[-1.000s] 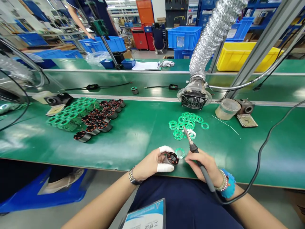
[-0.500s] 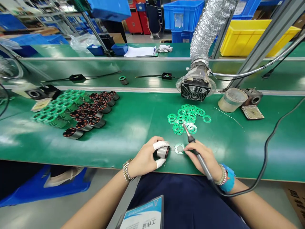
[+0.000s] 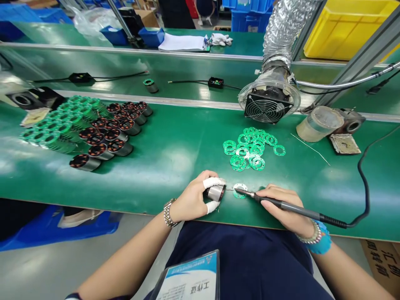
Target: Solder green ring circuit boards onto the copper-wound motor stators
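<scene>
Nearest me, a badge [image 3: 192, 277] lies against dark clothing. Just beyond, on the near part of the green bench [image 3: 175, 175], my left hand [image 3: 189, 203] grasps a wound metal core [image 3: 215, 192] on its side, white covers on the gripping fingers. Thin wires reach right from the core towards a single ring board [image 3: 240, 186] lying flat. My right hand [image 3: 286, 208] grips the soldering iron [image 3: 306, 212], its tip over that ring; I can't tell if they touch.

Farther out, I see loose green rings [image 3: 256, 148] heaped right of centre, and rows of cores [image 3: 117, 135] beside stacked green boards [image 3: 59, 125] on the left. Beyond the rings hangs a fan [image 3: 265, 109], with a cloudy tub [image 3: 318, 124] to its right. Farthest right is a yellow bin [image 3: 346, 31].
</scene>
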Available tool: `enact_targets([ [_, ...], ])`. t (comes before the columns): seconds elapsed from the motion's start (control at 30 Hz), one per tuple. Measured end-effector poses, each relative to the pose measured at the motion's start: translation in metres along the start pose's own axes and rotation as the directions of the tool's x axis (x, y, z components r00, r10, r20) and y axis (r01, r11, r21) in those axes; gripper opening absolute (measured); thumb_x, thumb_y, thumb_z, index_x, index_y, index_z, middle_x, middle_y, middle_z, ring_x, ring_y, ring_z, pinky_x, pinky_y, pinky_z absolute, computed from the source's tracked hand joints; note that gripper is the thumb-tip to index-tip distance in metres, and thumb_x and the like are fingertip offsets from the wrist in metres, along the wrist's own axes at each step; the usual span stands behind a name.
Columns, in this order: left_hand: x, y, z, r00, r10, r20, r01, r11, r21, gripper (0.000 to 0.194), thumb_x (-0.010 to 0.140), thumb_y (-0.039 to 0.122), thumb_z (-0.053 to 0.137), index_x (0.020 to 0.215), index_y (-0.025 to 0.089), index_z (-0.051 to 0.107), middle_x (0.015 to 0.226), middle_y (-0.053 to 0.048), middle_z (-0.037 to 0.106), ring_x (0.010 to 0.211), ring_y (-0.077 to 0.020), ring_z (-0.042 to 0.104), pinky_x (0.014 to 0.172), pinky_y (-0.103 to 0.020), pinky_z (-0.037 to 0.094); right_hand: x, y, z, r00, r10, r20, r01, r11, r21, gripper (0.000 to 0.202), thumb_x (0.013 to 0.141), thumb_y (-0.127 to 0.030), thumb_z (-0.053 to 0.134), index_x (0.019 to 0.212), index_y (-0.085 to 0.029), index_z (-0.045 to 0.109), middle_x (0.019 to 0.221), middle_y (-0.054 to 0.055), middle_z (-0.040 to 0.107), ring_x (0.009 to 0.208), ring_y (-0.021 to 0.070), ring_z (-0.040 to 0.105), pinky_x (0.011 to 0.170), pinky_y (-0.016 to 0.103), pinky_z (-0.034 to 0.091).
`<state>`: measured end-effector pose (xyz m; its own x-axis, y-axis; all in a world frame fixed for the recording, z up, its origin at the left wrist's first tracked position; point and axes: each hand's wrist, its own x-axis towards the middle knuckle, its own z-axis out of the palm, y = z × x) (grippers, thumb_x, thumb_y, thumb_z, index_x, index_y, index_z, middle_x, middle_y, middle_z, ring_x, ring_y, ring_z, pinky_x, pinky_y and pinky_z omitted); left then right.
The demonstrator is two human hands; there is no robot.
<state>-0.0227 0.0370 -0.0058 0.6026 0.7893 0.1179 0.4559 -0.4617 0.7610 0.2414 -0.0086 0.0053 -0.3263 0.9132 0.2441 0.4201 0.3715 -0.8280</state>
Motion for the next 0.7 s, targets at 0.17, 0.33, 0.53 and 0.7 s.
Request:
enact_targets([
  [0.17,-0.0011,-0.0014,0.0003,1.000,-0.008,0.001,0.008,1.000,-0.003,0.047,0.062,0.006,0.059,0.107,0.018,0.053,0.106,-0.006,0.050,0.092,-0.0176,0.054,0.080,-0.032,0.047,0.0009,-0.0016,0.0005,0.999,0.022,0.028,-0.023,0.999,0.022,0.016,0.084,-0.017,0.055,0.096,-0.019,0.066,0.079,0.003,0.066,0.069,0.0143,0.059,0.063,0.027,0.046],
  [0.33,-0.0007,-0.0015,0.0010,1.000,-0.001,-0.008,0.001,1.000,-0.001,0.047,0.063,0.006,0.059,0.108,0.019,0.052,0.106,-0.006,0.050,0.093,-0.0177,0.054,0.080,-0.032,0.047,0.0021,-0.0038,0.0000,0.998,0.043,0.040,-0.044,0.998,0.038,0.017,0.084,-0.018,0.054,0.096,-0.020,0.067,0.079,0.003,0.066,0.069,0.0144,0.059,0.063,0.027,0.046],
  [0.53,-0.0012,-0.0005,0.0018,1.000,0.003,-0.010,-0.002,1.000,0.012,0.048,0.062,0.006,0.058,0.108,0.019,0.052,0.106,-0.006,0.051,0.094,-0.0181,0.054,0.081,-0.033,0.047,0.0012,-0.0032,-0.0005,0.997,0.048,0.053,-0.050,0.998,0.039,0.017,0.085,-0.018,0.054,0.096,-0.020,0.067,0.079,0.003,0.066,0.069,0.0144,0.058,0.063,0.027,0.046],
  [0.7,-0.0012,-0.0011,0.0023,1.000,-0.004,-0.014,0.005,1.000,0.019,0.048,0.062,0.006,0.059,0.108,0.020,0.052,0.105,-0.006,0.051,0.094,-0.0183,0.054,0.081,-0.033,0.047,0.0013,-0.0024,-0.0001,0.998,0.047,0.051,-0.048,0.999,0.024,0.017,0.084,-0.017,0.055,0.096,-0.020,0.067,0.080,0.003,0.066,0.069,0.0143,0.058,0.064,0.027,0.046],
])
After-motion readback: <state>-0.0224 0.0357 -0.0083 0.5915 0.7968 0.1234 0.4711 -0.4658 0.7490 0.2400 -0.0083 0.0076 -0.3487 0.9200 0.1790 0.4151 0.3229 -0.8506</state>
